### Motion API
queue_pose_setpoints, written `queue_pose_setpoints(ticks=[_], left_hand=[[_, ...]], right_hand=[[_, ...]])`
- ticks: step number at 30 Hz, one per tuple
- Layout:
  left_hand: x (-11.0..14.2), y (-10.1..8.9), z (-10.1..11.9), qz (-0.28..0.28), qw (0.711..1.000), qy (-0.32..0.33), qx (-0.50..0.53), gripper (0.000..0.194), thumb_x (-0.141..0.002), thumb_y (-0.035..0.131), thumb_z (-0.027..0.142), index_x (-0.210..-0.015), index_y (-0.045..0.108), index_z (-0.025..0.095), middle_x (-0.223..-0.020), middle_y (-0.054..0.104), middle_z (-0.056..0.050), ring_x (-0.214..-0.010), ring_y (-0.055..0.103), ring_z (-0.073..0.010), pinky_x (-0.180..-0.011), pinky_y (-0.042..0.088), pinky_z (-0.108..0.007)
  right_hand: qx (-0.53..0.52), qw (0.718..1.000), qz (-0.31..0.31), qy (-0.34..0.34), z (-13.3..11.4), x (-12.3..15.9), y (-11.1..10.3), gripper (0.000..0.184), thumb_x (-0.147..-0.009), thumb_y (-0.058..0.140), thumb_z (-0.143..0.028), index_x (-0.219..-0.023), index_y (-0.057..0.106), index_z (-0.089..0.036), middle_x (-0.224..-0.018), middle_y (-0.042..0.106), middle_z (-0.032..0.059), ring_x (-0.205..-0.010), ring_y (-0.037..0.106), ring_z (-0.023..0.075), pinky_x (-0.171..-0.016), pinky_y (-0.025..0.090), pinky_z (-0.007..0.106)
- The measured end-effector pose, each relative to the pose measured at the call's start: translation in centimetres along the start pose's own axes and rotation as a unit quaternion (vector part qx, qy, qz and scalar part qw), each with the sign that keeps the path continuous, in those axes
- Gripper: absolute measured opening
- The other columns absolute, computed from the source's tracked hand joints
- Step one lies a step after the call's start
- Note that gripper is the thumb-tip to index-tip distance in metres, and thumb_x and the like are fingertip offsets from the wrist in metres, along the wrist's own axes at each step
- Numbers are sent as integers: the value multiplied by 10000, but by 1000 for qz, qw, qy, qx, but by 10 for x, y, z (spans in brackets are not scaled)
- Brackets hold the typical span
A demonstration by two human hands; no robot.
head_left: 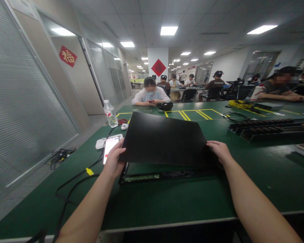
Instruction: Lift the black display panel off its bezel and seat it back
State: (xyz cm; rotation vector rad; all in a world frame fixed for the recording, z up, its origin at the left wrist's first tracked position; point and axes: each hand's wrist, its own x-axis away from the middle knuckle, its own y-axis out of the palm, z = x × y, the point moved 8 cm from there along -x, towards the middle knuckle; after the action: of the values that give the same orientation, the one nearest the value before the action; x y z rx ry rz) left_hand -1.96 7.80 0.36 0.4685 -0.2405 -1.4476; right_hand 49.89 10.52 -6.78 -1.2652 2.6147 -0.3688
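Left hand [114, 161]: fingers nearly closed, thumb on top, gripping flat, smooth black panel [164, 140] at its 8 o'clock edge. Right hand [221, 152]: fingers pinched on same panel, 3 o'clock edge. Panel held over green counter [172, 206], thin black frame [178, 174] with green circuit strip [142, 178] showing at 6. Lit phone [110, 147] at 9, clear plastic bottle [110, 115] at 10.

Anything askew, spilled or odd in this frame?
The black panel, held by the left hand and right hand, is askew over the dark frame, leaving a green circuit board bare. Cables lie tangled on the floor left of the table. No spill shows.
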Motion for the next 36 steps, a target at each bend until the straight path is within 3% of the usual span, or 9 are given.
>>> queue_pose_setpoints(ticks=[4, 9, 15, 19, 23, 27, 29, 33, 36], left_hand=[[-2, -5, 9, 6, 999, 13, 31, 456, -615, 772, 229, -1068, 831, 212, -1111, 831, -53, -1169, 726, -328, -949, 609, -369], [-3, -6, 8, 18, 998, 1, 54, 385, -615, 759, 220, -993, 832, 201, -1038, 832, -36, -1042, 746, -270, -799, 603, -279], [-3, -4, -2, 33, 998, -22, 53, 373, -614, 787, 212, -983, 838, 191, -955, 823, -32, -874, 735, -225, -702, 585, -259], [-3, -2, -5, 25, 999, -22, 42, 328, -660, 801, 247, -983, 837, 204, -1012, 825, -47, -953, 747, -274, -765, 611, -320], [-6, 0, -14, 11, 999, -47, -19, 313, -696, 811, 345, -969, 839, 194, -1053, 823, -86, -1076, 735, -329, -800, 606, -350], [-11, -13, -24, 26, 993, -50, -106, 374, -682, 845, 423, -983, 838, 202, -1124, 816, -114, -1124, 719, -307, -797, 558, -302], [-13, -22, -25, 50, 987, -36, -146, 403, -676, 876, 434, -1009, 836, 211, -1158, 810, -127, -1124, 715, -294, -839, 545, -310], [-13, -22, -24, 31, 968, -5, -251, 351, -635, 923, 346, -952, 840, 223, -1099, 813, -115, -1149, 698, -324, -958, 535, -357], [-11, -14, -25, -2, 928, 18, -371, 321, -660, 885, 336, -961, 835, 235, -1050, 804, -96, -1116, 701, -349, -1007, 538, -422]], right_hand=[[-135, 990, -34, 4, -15, 9, 4, 277, -623, 738, -311, -873, 795, -207, -925, 807, 97, -963, 749, 308, -844, 589, 388], [-245, 957, -151, -28, -48, 29, 11, 402, -778, 628, -413, -1105, 774, -231, -1016, 811, 90, -1021, 756, 317, -911, 595, 451], [-226, 959, -172, 1, -48, 35, 4, 459, -860, 533, -522, -1008, 807, -185, -938, 799, 159, -1062, 743, 382, -971, 557, 528], [-197, 964, -178, -19, -49, 32, 3, 547, -878, 440, -492, -1103, 813, -161, -945, 796, 166, -1071, 741, 381, -995, 538, 534], [-186, 972, -144, -7, -42, 24, -8, 631, -881, 372, -469, -1227, 779, -134, -1000, 791, 174, -1068, 743, 376, -987, 547, 525], [-183, 976, -111, -28, -39, 16, -17, 597, -858, 404, -469, -1246, 753, -181, -1062, 783, 153, -1069, 743, 349, -951, 584, 477], [-213, 972, -91, -35, -38, 13, -18, 551, -827, 432, -443, -1211, 733, -189, -1058, 772, 147, -1077, 735, 335, -950, 595, 463], [-326, 945, 11, -29, -29, 5, -25, 437, -747, 499, -395, -1097, 678, -203, -1008, 738, 139, -1113, 702, 338, -961, 590, 459], [-297, 952, 39, -58, -26, -4, -26, 265, -733, 520, -415, -932, 621, -271, -920, 685, 109, -1051, 693, 330, -912, 600, 469]])
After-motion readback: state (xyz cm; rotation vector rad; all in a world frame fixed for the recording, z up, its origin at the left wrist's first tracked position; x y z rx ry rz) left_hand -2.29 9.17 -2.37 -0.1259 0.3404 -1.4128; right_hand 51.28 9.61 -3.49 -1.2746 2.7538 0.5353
